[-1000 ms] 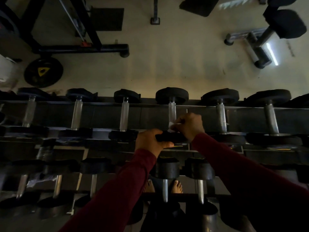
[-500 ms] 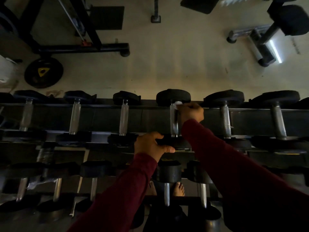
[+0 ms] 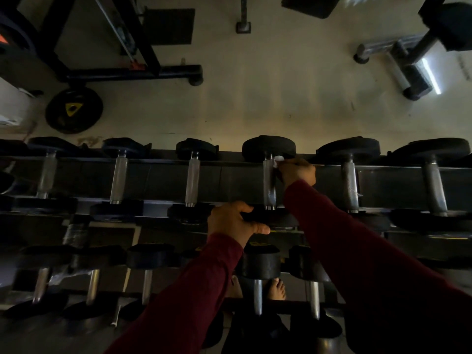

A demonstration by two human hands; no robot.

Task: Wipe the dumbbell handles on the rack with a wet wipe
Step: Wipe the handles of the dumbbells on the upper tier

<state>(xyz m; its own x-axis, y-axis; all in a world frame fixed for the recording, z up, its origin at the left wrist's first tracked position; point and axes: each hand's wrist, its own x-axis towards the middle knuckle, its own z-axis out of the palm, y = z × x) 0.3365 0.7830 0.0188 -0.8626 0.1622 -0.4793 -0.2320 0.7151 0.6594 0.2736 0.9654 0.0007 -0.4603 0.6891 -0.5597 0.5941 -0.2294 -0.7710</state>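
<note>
A dark two-tier dumbbell rack [image 3: 229, 172] runs across the view, holding several black dumbbells with steel handles. My right hand [image 3: 297, 171] pinches a small white wet wipe [image 3: 278, 160] against the far end of one steel handle [image 3: 269, 185], close to its far black head [image 3: 268, 146]. My left hand [image 3: 233, 222] grips the near black head [image 3: 273, 217] of the same dumbbell. Both arms wear dark red sleeves.
Neighbouring handles [image 3: 192, 182] [image 3: 349, 186] lie on either side on the top tier. A lower tier holds more dumbbells [image 3: 259, 264]. On the floor beyond lie a weight plate [image 3: 74, 111], a black machine frame [image 3: 132, 72] and a bench [image 3: 408, 62]. Bare feet [image 3: 277, 288] show below.
My right hand has slid the wipe along the handle from its near end to its far end. My left hand has kept its grip on the near head.
</note>
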